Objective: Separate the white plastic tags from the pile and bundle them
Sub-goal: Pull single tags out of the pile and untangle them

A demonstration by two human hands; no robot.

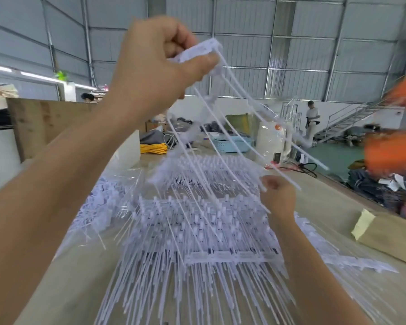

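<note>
While your left hand point(157, 59) is raised high, its thumb and curled fingers point(206, 61) pinch the flat head end of a small group of white plastic tags point(217, 127), and the thin tails of these tags hang down and spread toward the table. Your right hand point(278, 195) is lower and to the right; its fingers are bent and seem to take one or two of the hanging tails near their ends, but the motion blur does not let you say exactly how many it holds. Below both hands lies the pile point(197, 231), a wide layer of tags with the heads in rows and the long tails pointing to you, spread on the wooden table point(326, 207) over a clear plastic sheet point(127, 181). I judge that you are in the separating step: the lifted group is mostly free, though some tails may be caught in the pile. The next move probably asks you to draw the tails clear with the right hand, slowly, so that they do not pull other tags up, and then to bring the tails together before you bundle. Farther away are a yellow coil of cord point(154, 148), a pale blue basket point(230, 144) and a brown box point(389, 233).
</note>
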